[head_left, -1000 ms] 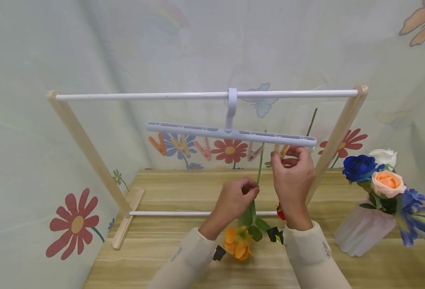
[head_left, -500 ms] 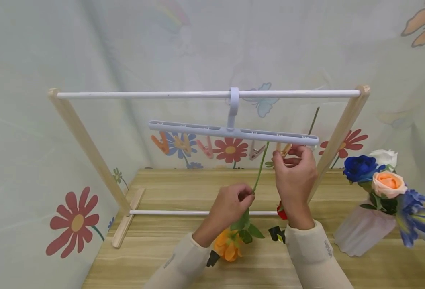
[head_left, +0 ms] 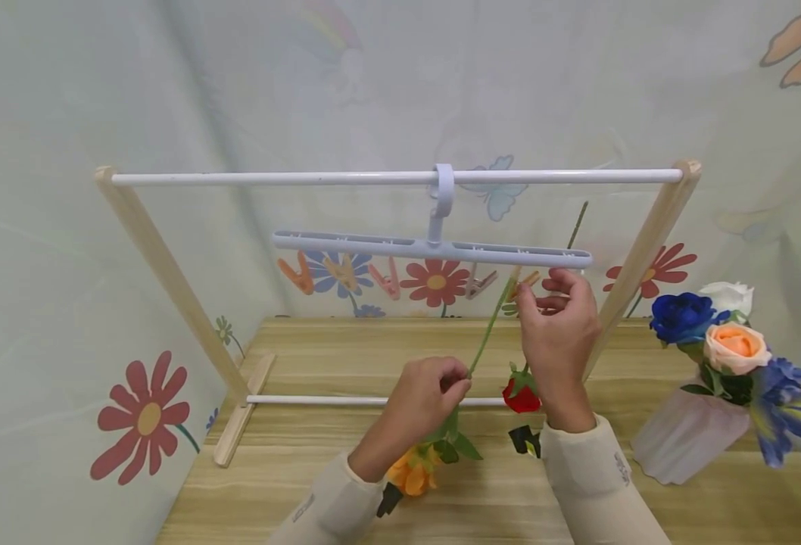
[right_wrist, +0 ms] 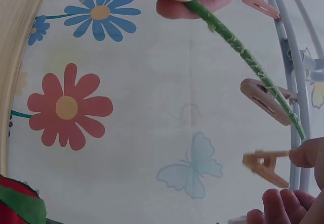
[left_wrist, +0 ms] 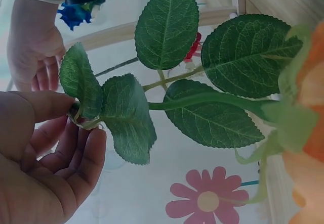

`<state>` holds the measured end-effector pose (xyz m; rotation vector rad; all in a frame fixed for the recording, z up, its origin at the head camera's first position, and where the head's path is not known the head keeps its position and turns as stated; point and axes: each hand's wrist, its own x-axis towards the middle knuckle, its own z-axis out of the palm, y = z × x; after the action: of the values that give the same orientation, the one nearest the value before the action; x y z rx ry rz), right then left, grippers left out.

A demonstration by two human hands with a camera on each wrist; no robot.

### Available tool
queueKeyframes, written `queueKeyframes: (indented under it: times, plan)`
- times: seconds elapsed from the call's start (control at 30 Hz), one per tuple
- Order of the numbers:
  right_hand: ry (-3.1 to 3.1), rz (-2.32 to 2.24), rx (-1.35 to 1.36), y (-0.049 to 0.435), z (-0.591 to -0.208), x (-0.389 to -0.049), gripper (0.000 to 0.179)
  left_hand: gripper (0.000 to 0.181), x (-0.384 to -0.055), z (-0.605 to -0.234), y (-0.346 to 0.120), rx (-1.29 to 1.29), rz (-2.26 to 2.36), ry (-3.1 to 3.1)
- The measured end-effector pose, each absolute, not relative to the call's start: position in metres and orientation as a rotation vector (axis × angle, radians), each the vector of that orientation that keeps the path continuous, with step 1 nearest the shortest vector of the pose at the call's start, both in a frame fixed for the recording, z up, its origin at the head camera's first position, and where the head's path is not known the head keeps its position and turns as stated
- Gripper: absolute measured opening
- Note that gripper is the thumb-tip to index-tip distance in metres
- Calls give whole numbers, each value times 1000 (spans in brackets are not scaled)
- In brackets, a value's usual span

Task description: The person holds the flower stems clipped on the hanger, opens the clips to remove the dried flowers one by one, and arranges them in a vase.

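Observation:
My left hand (head_left: 421, 397) pinches the green stem (head_left: 487, 333) of an artificial orange flower (head_left: 412, 473), which hangs head down with its leaves (left_wrist: 233, 52) below the fingers. The stem slants up to the right, its bare end overlapping the hanger bar in the right wrist view. My right hand (head_left: 559, 325) holds a tan clothespin (right_wrist: 266, 163) under the right part of a pale blue clip hanger (head_left: 373, 246), thumb at one leg of the clip. Beside it a greyish-pink clothespin (right_wrist: 268, 100) hangs free.
The hanger hooks over the white rail (head_left: 271, 179) of a wooden stand. An upside-down red rose (head_left: 522, 395) hangs at right. Orange (head_left: 297, 274), tan and pink clothespins dangle at left. A white vase (head_left: 690, 435) with several flowers stands on the table's right.
My left hand has moved down and left, while the stem's upper end has tilted right toward the tan clothespin. The hanger has swung slightly, and more of the red rose shows.

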<state>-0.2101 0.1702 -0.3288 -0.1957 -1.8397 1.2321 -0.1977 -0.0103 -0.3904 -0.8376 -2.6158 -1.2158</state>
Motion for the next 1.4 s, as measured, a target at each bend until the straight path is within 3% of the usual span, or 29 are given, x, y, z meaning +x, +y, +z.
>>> queueKeyframes:
  times: [0.67,1.07,1.4]
  plan:
    - [-1806,1110,-199,186,-329,-184,34,6,-188,-365,-19,-834,-821,-2604]
    - [-1921,664,272,181,-349,-174,17,6,-187,-360,-19,-831,-590,-2548]
    - [-2097,259,623,178,-359,-174,26,6,-189,-358,-18,-885,-457,-2467]
